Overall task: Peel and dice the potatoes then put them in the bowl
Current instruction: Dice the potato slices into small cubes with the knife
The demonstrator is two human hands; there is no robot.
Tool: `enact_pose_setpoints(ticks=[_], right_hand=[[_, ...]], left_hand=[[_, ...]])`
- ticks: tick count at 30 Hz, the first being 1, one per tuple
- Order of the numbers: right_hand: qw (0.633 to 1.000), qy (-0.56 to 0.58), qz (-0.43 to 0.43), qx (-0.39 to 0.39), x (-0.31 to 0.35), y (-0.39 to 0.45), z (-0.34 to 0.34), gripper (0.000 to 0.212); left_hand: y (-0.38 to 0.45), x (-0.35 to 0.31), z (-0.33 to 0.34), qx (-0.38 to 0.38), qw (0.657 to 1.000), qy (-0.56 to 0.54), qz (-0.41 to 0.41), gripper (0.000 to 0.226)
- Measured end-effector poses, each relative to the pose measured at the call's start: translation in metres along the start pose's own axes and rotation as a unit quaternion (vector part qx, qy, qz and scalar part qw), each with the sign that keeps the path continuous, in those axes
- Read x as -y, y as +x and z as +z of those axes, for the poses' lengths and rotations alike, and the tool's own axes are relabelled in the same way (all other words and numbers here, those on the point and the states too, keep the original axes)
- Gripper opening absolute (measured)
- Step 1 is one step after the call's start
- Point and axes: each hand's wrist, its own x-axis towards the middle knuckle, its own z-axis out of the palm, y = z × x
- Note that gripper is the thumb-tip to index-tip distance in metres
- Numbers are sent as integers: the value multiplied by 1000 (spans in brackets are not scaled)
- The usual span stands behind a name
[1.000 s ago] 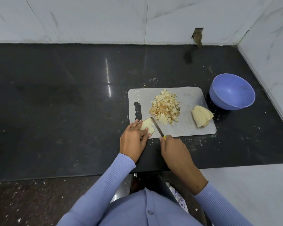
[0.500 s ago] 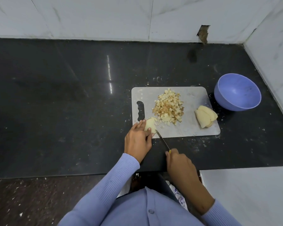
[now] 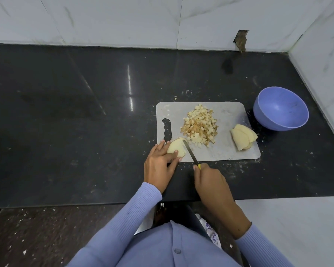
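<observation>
Holding: left hand (image 3: 158, 164) pinning potato piece (image 3: 175, 148) at cutting board's (image 3: 228, 153) near-left corner
Gripping: right hand (image 3: 208, 180) curled round knife (image 3: 189, 152), blade against that piece
Board centre: diced potato pile (image 3: 200, 126)
Board right edge: potato slices (image 3: 242, 138)
Beside board, right: purple bowl (image 3: 281, 108) on black counter (image 3: 66, 122)

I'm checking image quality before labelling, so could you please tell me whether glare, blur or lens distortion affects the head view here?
Head view: a bright streak of glare lies on the black countertop, left of the cutting board; wide-angle distortion bows the counter's edges; the diced potato pile, knife and both hands, left and right, look sharp, with no obvious motion blur; the purple bowl casts a soft shadow.
</observation>
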Motion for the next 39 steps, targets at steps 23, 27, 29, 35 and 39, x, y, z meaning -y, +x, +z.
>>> enact_pose_setpoints(ticks=[23,27,29,35,39], right_hand=[[996,-59,41,61,-7,-19,10,25],[998,-37,40,35,-13,-12,4,27],[999,-20,21,22,-10,-10,1,29],[999,-12,-1,33,9,2,11,29],[999,-7,18,29,0,1,10,28]], left_hand=[[3,-1,1,26,999,-26,-23,14],[3,-2,0,30,999,-20,-30,15],[3,-2,-1,29,999,-18,-29,15],[3,-2,-3,29,999,-8,-24,15],[3,-2,-2,26,999,-4,-26,14]])
